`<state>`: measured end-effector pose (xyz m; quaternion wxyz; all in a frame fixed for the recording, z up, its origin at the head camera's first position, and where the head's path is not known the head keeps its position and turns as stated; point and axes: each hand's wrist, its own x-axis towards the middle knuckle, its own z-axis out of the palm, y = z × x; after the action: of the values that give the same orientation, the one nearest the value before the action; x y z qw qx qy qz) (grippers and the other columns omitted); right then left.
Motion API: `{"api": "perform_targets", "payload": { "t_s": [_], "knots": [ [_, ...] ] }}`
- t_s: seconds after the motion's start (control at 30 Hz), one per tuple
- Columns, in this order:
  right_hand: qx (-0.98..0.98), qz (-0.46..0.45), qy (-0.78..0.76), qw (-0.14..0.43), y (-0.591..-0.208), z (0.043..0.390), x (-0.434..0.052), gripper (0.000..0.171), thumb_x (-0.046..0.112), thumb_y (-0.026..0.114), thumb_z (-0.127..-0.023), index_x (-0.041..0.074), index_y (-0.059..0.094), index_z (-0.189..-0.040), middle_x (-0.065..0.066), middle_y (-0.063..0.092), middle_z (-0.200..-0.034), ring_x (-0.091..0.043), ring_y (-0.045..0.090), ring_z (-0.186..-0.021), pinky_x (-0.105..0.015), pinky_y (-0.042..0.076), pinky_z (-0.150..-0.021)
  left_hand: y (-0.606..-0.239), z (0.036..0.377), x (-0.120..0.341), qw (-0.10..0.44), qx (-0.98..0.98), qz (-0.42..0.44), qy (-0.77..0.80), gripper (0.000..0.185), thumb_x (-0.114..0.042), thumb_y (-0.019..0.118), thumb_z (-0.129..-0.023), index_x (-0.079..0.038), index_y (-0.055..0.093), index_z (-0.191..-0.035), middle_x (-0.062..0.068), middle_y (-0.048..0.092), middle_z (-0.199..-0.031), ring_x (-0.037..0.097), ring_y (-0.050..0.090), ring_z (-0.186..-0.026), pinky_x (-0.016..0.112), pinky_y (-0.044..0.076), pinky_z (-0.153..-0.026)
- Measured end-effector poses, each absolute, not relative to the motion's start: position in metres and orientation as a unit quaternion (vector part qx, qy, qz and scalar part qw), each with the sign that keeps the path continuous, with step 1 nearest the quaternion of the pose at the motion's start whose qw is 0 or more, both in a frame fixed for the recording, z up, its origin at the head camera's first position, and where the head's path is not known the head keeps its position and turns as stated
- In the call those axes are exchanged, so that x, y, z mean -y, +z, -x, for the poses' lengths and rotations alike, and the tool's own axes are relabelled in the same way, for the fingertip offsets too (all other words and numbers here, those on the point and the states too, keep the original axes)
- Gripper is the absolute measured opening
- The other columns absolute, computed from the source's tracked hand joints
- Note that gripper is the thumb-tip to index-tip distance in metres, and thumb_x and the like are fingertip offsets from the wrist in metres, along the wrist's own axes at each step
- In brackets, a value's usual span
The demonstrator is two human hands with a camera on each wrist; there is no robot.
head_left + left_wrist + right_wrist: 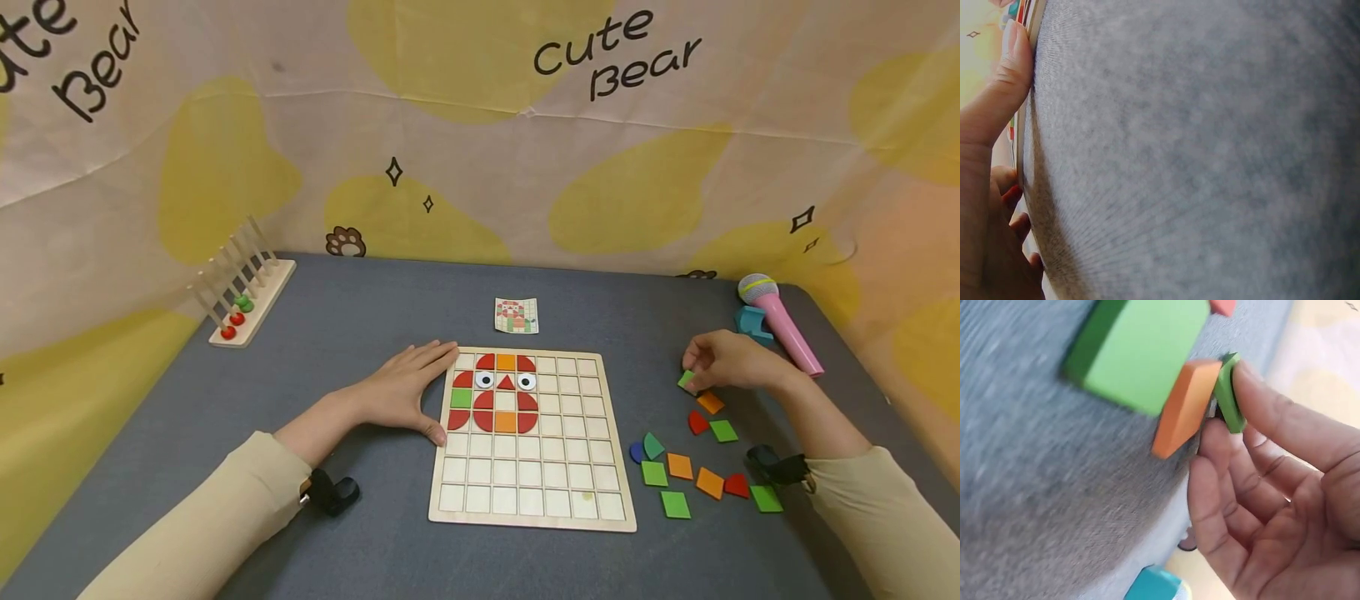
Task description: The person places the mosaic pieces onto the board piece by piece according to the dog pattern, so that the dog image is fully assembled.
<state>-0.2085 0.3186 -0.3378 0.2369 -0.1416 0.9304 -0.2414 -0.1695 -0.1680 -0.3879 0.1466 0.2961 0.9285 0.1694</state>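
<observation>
- Pinched in right hand (731, 360) fingertips: thin green square tile (686, 381), tilted on edge beside orange tile (709, 402), right of wooden grid board (457, 500).
- Left hand (405, 392) flat, fingers straight, pressed against board's left edge.

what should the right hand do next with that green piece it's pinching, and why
Probably lift it off the mat and carry it to the puzzle board. The right hand already pinches the green tile at the top of the loose pile, the board's pattern is only partly filled, and the left hand rests flat against the board's left edge.
</observation>
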Motion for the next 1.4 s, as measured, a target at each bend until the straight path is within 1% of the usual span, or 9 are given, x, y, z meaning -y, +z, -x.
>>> {"api": "perform_targets", "payload": {
  "t_s": [0.2, 0.37, 0.6, 0.83, 1.0, 1.1, 1.3, 1.4],
  "knots": [
    [-0.935, 0.148, -0.253, 0.202, -0.335, 0.209, -0.303, 0.023, 0.017, 0.075, -0.086, 0.002, 0.064, -0.1, -0.004, 0.064, -0.081, -0.011, 0.054, -0.069, -0.023, 0.047, -0.06, -0.387, 0.168, 0.168, 0.147, -0.929, -0.295, 0.169, 0.127, -0.068, 0.08, -0.064, -0.013, 0.016, -0.16, 0.006, 0.015, -0.169, 0.033, 0.012, -0.157, 0.058, 0.011, -0.126],
    [-0.935, 0.16, -0.264, 0.175, -0.334, 0.206, -0.281, 0.016, 0.011, 0.072, -0.087, 0.003, 0.068, -0.101, -0.005, 0.067, -0.087, -0.012, 0.057, -0.075, -0.02, 0.05, -0.065, -0.385, 0.168, 0.168, 0.146, -0.928, -0.298, 0.17, 0.127, -0.068, 0.08, -0.065, -0.013, 0.016, -0.16, 0.006, 0.014, -0.168, 0.033, 0.012, -0.157, 0.059, 0.011, -0.126],
    [-0.929, 0.196, -0.278, 0.144, -0.334, 0.199, -0.248, 0.016, 0.01, 0.073, -0.088, 0.007, 0.073, -0.104, -0.005, 0.074, -0.095, -0.01, 0.062, -0.079, -0.019, 0.052, -0.07, -0.384, 0.168, 0.168, 0.148, -0.926, -0.301, 0.174, 0.126, -0.066, 0.08, -0.066, -0.012, 0.016, -0.16, 0.007, 0.014, -0.168, 0.033, 0.011, -0.157, 0.058, 0.01, -0.126],
    [-0.906, 0.211, -0.325, 0.169, -0.338, 0.192, -0.213, 0.017, 0.01, 0.075, -0.086, 0.006, 0.074, -0.103, -0.008, 0.075, -0.096, -0.01, 0.066, -0.079, -0.019, 0.055, -0.069, -0.384, 0.168, 0.168, 0.15, -0.926, -0.301, 0.174, 0.126, -0.066, 0.08, -0.066, -0.012, 0.016, -0.16, 0.007, 0.014, -0.169, 0.034, 0.011, -0.157, 0.058, 0.01, -0.126],
    [-0.895, 0.226, -0.34, 0.18, -0.342, 0.183, -0.188, 0.014, 0.011, 0.076, -0.085, 0.009, 0.075, -0.098, -0.005, 0.075, -0.091, -0.012, 0.066, -0.079, -0.02, 0.055, -0.069, -0.384, 0.168, 0.168, 0.148, -0.926, -0.302, 0.174, 0.126, -0.067, 0.08, -0.066, -0.012, 0.016, -0.16, 0.007, 0.014, -0.169, 0.034, 0.011, -0.157, 0.058, 0.01, -0.126],
    [-0.89, 0.235, -0.343, 0.188, -0.342, 0.177, -0.173, 0.012, 0.009, 0.077, -0.084, 0.01, 0.076, -0.096, -0.003, 0.074, -0.089, -0.013, 0.064, -0.077, -0.02, 0.054, -0.069, -0.385, 0.168, 0.168, 0.148, -0.925, -0.302, 0.175, 0.126, -0.067, 0.08, -0.066, -0.012, 0.016, -0.16, 0.007, 0.014, -0.169, 0.034, 0.011, -0.157, 0.058, 0.01, -0.126],
    [-0.88, 0.256, -0.347, 0.196, -0.339, 0.165, -0.151, 0.011, 0.008, 0.076, -0.084, 0.013, 0.076, -0.093, -0.001, 0.075, -0.088, -0.01, 0.064, -0.076, -0.02, 0.054, -0.07, -0.384, 0.168, 0.168, 0.15, -0.926, -0.3, 0.173, 0.126, -0.067, 0.08, -0.066, -0.012, 0.016, -0.16, 0.006, 0.013, -0.169, 0.033, 0.011, -0.157, 0.058, 0.011, -0.126],
    [-0.867, 0.269, -0.365, 0.207, -0.339, 0.159, -0.141, 0.011, 0.005, 0.075, -0.084, 0.011, 0.076, -0.093, -0.003, 0.075, -0.091, -0.008, 0.066, -0.077, -0.019, 0.056, -0.072, -0.384, 0.168, 0.168, 0.15, -0.926, -0.3, 0.172, 0.126, -0.067, 0.08, -0.066, -0.012, 0.016, -0.16, 0.007, 0.013, -0.169, 0.033, 0.011, -0.157, 0.058, 0.011, -0.126]
  ]
}}
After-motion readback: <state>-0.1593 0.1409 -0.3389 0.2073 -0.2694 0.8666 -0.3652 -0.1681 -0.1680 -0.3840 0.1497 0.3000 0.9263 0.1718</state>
